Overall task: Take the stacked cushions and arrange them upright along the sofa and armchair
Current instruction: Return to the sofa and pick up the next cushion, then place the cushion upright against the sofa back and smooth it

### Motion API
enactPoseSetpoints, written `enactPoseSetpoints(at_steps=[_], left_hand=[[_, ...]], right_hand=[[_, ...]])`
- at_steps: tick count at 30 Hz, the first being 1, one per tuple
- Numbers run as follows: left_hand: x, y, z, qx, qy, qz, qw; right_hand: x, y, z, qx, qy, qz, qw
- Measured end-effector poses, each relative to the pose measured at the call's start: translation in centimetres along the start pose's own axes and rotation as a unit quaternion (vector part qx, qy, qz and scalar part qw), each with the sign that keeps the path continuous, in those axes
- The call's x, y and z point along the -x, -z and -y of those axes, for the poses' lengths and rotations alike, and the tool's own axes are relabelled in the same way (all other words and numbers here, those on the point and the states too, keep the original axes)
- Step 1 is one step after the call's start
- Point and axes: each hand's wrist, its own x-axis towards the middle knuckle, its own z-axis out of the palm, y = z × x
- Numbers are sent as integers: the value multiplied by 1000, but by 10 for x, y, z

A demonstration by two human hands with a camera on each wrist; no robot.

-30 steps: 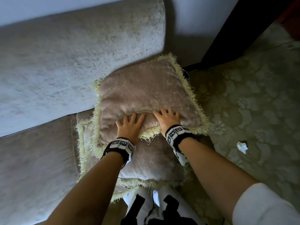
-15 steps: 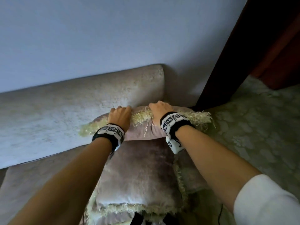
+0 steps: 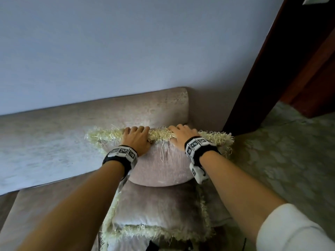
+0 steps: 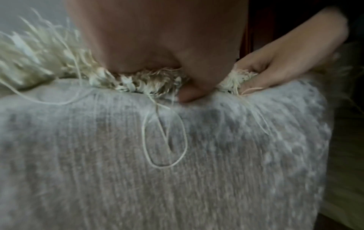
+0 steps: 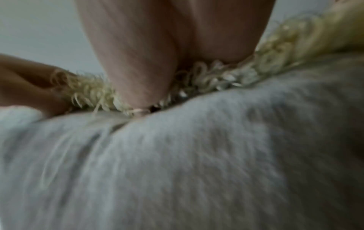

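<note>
A beige plush cushion (image 3: 163,165) with a cream fringe hangs upright in front of the sofa backrest (image 3: 90,124). My left hand (image 3: 136,137) grips its top fringed edge left of centre, and my right hand (image 3: 183,135) grips the same edge to the right. In the left wrist view my left hand (image 4: 167,70) curls over the fringe, thumb on the cushion (image 4: 177,155) face. The right wrist view shows my right hand (image 5: 167,70) clamped on the fringe of the cushion (image 5: 197,155). Beneath it lies a stack of matching cushions (image 3: 155,212), flat on the seat's right end.
The sofa seat (image 3: 50,211) stretches away to the left. A pale blue wall (image 3: 126,51) rises behind the backrest. A dark wooden door frame (image 3: 262,78) stands at the right, with patterned carpet (image 3: 281,169) below it.
Both hands have lifted the top cushion off the stack by its near edge and raised it upright. My view has tilted up toward the wall.
</note>
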Motion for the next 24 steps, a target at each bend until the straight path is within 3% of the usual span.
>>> enactPoseSetpoints(at_steps=[2,7,12,19,24], left_hand=[[3,-3,5,5,1,3,1000],[17,-12,-1,7,13,43,999],[22,-6,-5,-20,-3,96,995],[52,19,5,13,-18,55,998],[84,52,55,2,-11,18,1000]], right_hand=[[3,-3,-2,4,8,-4,1000],[12,-6,-4,-1,17,83,996],[26,-11,2,-34,-22,46,998],[39,14,46,4,-52,40,998],[51,38,105,59,-4,-33,998]])
